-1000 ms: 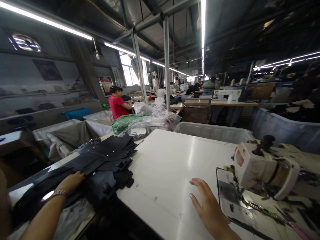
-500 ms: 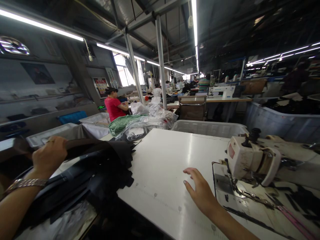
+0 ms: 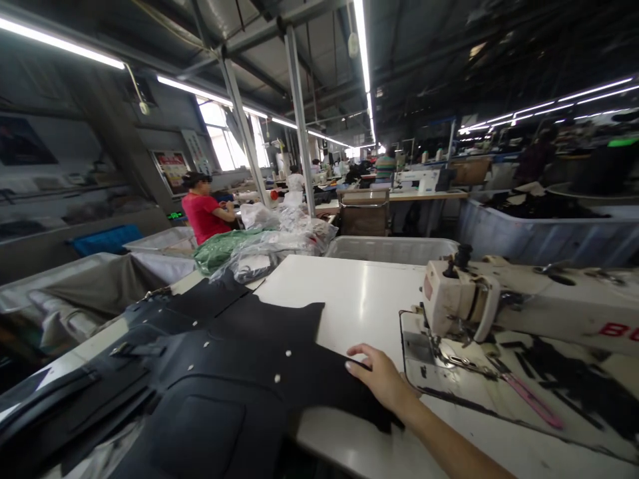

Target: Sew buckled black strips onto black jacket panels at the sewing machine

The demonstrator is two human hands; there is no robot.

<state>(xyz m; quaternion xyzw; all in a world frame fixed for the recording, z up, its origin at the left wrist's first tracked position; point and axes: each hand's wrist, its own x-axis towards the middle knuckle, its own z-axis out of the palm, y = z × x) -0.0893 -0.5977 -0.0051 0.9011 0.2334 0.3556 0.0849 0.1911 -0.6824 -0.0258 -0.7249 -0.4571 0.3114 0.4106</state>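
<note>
Black fabric [image 3: 244, 339] with small white marks now spreads over the left half of the white sewing table [image 3: 344, 279]. A stitched pocket-like panel [image 3: 200, 429] shows at its near side. My right hand [image 3: 379, 379] is at the right edge of the fabric, the thumb over it and the fingers just past the edge, with the cloth between them. I cannot see my left hand. To the right of my right hand stands a sewing machine [image 3: 449, 296], its needle area close by. A pink-handled tool [image 3: 534, 399] rests on the machine bed beside black scraps [image 3: 564, 379].
Plastic-wrapped bundles [image 3: 269, 246] and a green bag [image 3: 219, 249] sit beyond the table. A grey bin [image 3: 394, 247] stands behind it, and a larger bin [image 3: 544, 233] holds dark cloth at right. A co-worker in red [image 3: 200, 216] is at far left.
The black fabric has swung from the left across the table to my right hand. My left hand, raised over the fabric before, is out of sight. The view has turned right.
</note>
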